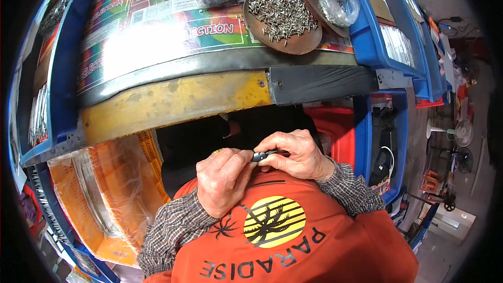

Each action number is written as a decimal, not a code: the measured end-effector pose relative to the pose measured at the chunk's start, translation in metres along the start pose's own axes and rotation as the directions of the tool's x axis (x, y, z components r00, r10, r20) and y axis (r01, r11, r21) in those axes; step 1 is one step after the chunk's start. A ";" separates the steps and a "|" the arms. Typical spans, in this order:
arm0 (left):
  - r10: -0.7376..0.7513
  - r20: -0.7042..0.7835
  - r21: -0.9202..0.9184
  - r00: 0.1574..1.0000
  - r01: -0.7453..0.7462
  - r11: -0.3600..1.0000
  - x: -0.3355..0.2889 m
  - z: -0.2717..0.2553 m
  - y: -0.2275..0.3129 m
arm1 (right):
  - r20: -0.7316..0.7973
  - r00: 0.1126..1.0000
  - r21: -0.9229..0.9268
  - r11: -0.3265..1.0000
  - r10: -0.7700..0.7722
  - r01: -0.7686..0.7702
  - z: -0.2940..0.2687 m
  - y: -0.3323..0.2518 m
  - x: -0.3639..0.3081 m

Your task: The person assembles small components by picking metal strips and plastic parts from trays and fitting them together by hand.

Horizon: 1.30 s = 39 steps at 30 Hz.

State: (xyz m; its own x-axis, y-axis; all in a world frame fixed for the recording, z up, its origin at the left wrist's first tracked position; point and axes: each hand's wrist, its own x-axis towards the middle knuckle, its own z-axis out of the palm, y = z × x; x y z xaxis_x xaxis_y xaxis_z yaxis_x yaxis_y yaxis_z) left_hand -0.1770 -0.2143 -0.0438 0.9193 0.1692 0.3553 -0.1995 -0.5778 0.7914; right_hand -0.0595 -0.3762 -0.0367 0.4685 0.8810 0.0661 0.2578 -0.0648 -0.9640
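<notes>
Handwork on a small dark part (259,156), close to the chest

Both hands are together on it: the left hand (222,178) is clamped on its rounded, greyish end, and the right hand (297,154) pinches its narrow black end. It sits between the fingertips, in front of the orange garment (325,215), short of the desk (181,66). The step in hand looks like fine two-handed fitting or adjusting, though the fingers hide the joint, so I cannot tell how far along it is. The next move seems to call for a steady left grip and a small, controlled push, pull or turn from the right.

Ahead, the desk's front edge carries a yellow strip (175,104) and a black strip (322,85); both hands are clear of it. Dark open room lies between edge and body, so a dropped piece could fall there. An orange crate (107,251) flanks the left, a blue bin (402,141) the right. Reaching the round dish (293,48) of metal pieces (280,13) would mean lifting over that edge.
</notes>
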 end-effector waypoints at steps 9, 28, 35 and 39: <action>0.007 0.029 -0.013 1.000 -0.007 1.000 -0.001 0.003 -0.006 | -0.004 1.000 0.087 0.996 0.023 -0.023 0.005 0.008 -0.002; 0.034 0.113 -0.037 0.993 -0.030 0.999 0.005 -0.004 -0.010 | -0.089 0.995 0.184 0.983 0.036 -0.020 0.010 0.009 -0.010; 0.010 0.009 0.001 1.000 -0.010 1.000 0.002 0.003 -0.007 | -0.104 0.994 0.053 0.998 -0.021 0.027 0.009 0.011 -0.007; 0.034 -0.002 -0.008 0.999 -0.034 0.999 0.003 0.003 -0.010 | -0.125 0.992 0.062 0.997 -0.026 0.034 0.010 0.014 -0.008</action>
State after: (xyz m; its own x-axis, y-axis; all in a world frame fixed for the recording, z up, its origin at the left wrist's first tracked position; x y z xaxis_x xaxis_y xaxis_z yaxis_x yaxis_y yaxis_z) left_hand -0.1710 -0.2107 -0.0520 0.9114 0.1514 0.3827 -0.2330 -0.5769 0.7829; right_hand -0.0679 -0.3795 -0.0535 0.5633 0.8170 0.1231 0.2210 -0.0054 -0.9753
